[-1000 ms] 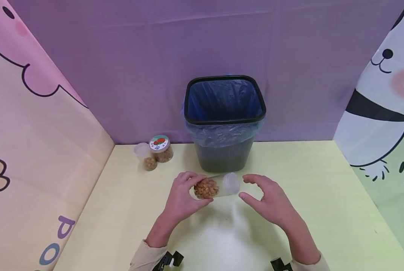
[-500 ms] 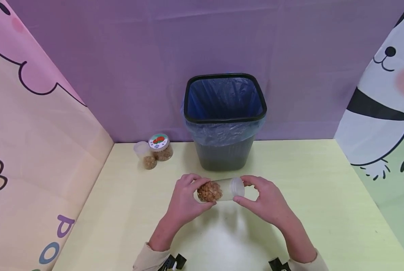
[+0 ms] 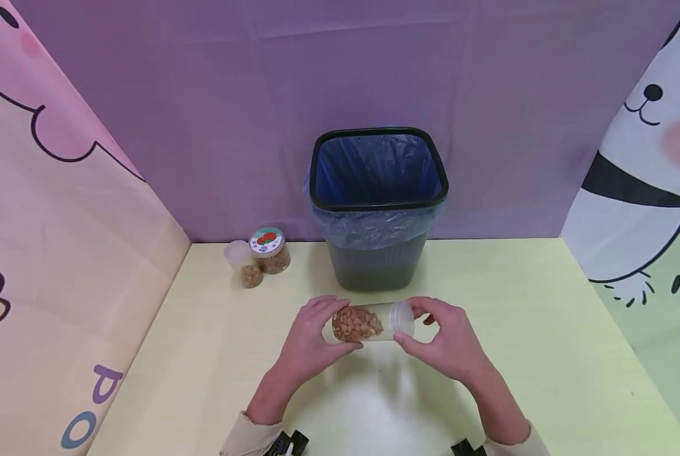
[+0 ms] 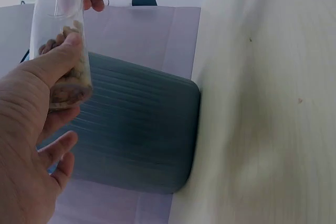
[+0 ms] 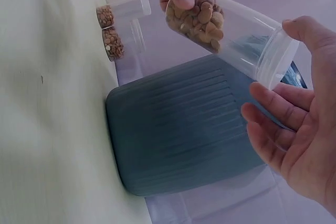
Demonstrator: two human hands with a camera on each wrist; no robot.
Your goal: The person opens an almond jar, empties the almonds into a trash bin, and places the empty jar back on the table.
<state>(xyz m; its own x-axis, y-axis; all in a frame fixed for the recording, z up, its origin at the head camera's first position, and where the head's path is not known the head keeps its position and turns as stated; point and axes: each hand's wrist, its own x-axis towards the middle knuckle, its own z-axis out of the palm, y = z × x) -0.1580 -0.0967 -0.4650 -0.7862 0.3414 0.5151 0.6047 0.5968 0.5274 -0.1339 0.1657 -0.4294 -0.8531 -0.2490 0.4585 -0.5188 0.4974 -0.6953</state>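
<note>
A clear plastic jar (image 3: 386,315), partly filled with small brown pellets (image 5: 202,22), lies sideways in the air above the table. My left hand (image 3: 310,332) grips its base end, thumb on one side and fingers on the other. At the opposite end, the thumb and a finger of my right hand (image 3: 452,339) pinch the rim of the translucent white lid (image 5: 278,56). The right hand's other fingers curve below the lid in the right wrist view. The lid sits on the jar, and the pellets are gathered toward the base.
Behind the hands stands a grey bin (image 3: 376,266) with a black rim and blue liner. To its left on the pale table (image 3: 203,354) are two more pellet containers: a jar with a tomato-picture lid (image 3: 270,250) and a translucent tub (image 3: 239,253). Printed cloth walls surround the table.
My right hand, apart from the jar a second ago, has come in and now pinches the lid. The jar has shifted slightly right and lies more level.
</note>
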